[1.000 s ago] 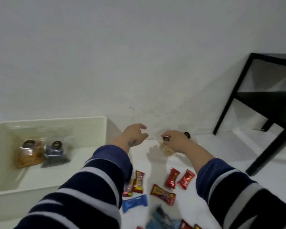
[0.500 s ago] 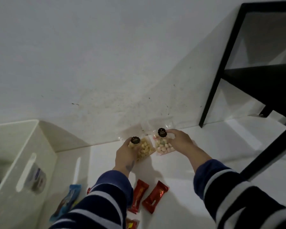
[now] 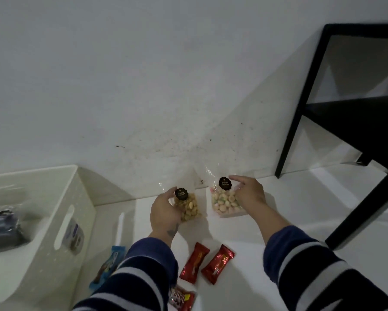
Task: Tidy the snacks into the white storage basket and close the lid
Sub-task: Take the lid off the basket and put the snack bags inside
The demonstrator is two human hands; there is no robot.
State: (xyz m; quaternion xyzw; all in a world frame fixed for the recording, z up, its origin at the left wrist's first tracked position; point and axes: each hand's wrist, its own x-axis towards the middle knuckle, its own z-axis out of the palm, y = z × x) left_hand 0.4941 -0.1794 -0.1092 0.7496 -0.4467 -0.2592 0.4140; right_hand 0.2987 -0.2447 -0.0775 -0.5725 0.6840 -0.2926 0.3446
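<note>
L hand [image 3: 165, 211] w/ yellow snack bag [image 3: 188, 206], R hand [image 3: 248, 194] w/ pink-white bag [image 3: 224, 202].

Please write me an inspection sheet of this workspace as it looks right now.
Surface: white tabletop against a scuffed white wall.
Job's things: white storage basket at left, open, dark packet inside; no lid seen. Yellow snack bag and pale snack bag near the wall.
Clutter: two red candy wrappers, blue wrapper, another red wrapper at the bottom edge.
Grippers: left hand grips the yellow bag; right hand holds the pale bag.
Cables: nothing seen.
Surroundings: black metal frame at right.
</note>
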